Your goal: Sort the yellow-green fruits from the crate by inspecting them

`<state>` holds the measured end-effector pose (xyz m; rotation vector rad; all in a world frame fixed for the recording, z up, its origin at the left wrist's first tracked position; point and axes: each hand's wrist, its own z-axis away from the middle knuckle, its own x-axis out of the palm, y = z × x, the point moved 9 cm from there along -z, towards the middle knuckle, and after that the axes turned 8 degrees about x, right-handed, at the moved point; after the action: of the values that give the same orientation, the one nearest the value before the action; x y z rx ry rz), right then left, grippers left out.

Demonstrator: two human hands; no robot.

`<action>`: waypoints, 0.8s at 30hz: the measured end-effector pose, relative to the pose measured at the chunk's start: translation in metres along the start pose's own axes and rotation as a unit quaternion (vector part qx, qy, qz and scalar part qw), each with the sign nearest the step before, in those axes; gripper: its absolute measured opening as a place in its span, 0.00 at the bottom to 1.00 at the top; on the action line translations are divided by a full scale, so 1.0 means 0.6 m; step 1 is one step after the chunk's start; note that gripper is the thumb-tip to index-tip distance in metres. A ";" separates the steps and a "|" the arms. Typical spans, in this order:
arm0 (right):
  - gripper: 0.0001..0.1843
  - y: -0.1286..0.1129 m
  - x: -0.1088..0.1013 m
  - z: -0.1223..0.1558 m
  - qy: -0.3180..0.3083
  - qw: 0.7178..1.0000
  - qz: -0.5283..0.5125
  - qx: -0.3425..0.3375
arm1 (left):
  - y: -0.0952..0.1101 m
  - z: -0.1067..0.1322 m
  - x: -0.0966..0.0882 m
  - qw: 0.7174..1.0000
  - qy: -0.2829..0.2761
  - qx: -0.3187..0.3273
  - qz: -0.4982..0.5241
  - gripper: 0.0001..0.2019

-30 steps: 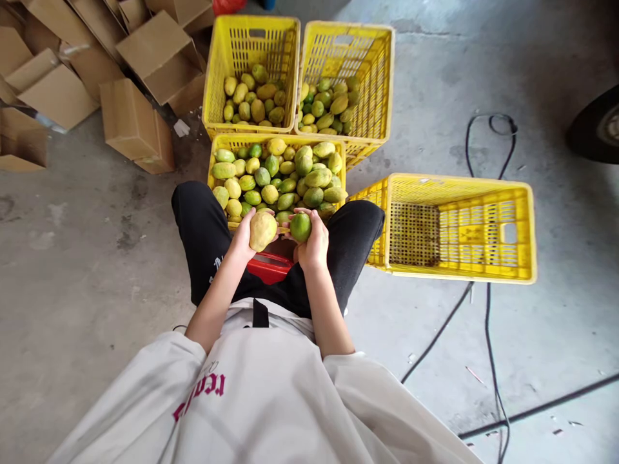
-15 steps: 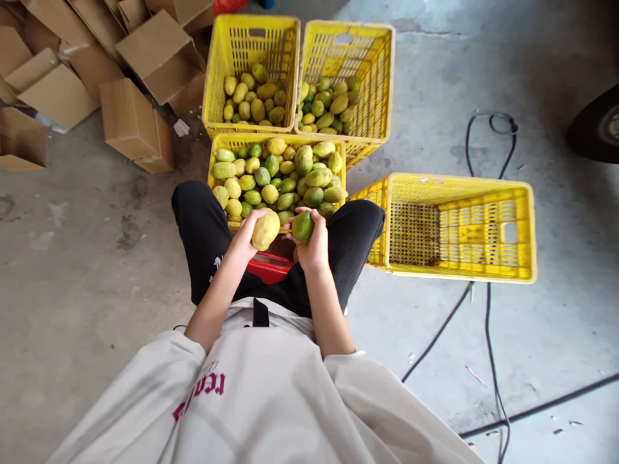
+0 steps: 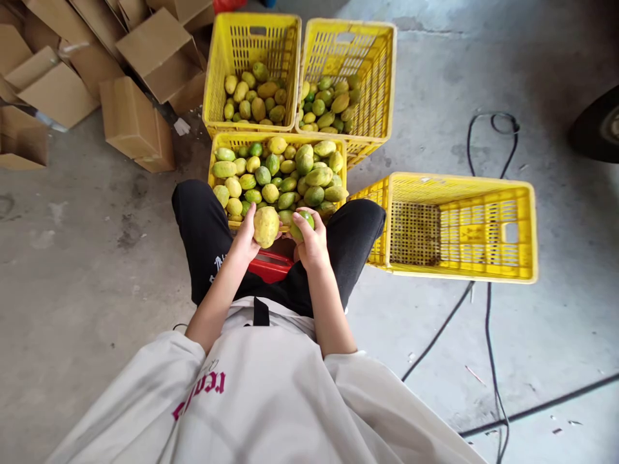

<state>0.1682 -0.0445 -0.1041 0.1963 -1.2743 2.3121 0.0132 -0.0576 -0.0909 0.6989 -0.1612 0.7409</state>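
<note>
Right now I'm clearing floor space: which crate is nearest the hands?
The front crate, just beyond the left hand and right hand; rear crates sit behind it, the side crate to the right.

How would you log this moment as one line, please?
left hand: holds yellow fruit | right hand: holds green fruit | ahead: fruit crate | right side: another crate

I hold one yellow fruit (image 3: 266, 227) in my left hand (image 3: 245, 240), one green fruit (image 3: 308, 218) in my right hand (image 3: 313, 245). I count four crates (image 3: 469, 233), three upper centre, one right; one wheel (image 3: 597, 125), right edge. Boxes (image 3: 126, 119), upper left, overlap too much to count.
</note>
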 end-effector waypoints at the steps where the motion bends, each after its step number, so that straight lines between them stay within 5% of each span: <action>1: 0.36 0.003 0.000 0.000 0.001 1.000 -0.002 0.004 | 0.004 0.000 -0.001 1.000 -0.004 0.015 -0.010 0.16; 4: 0.32 0.015 0.000 -0.001 0.010 1.000 -0.014 0.026 | 0.008 -0.005 -0.005 0.998 -0.017 0.042 -0.040 0.08; 18: 0.31 0.013 0.000 -0.009 0.012 1.000 -0.024 0.015 | -0.007 -0.022 -0.023 1.000 0.023 0.003 0.012 0.16; 24: 0.36 -0.011 0.006 0.011 0.007 0.999 -0.021 -0.034 | 0.012 -0.003 -0.005 0.997 -0.046 0.057 -0.033 0.03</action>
<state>0.1675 -0.0456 -0.0941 0.1830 -1.3265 2.2280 0.0063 -0.0542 -0.0898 0.8439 -0.1791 0.6585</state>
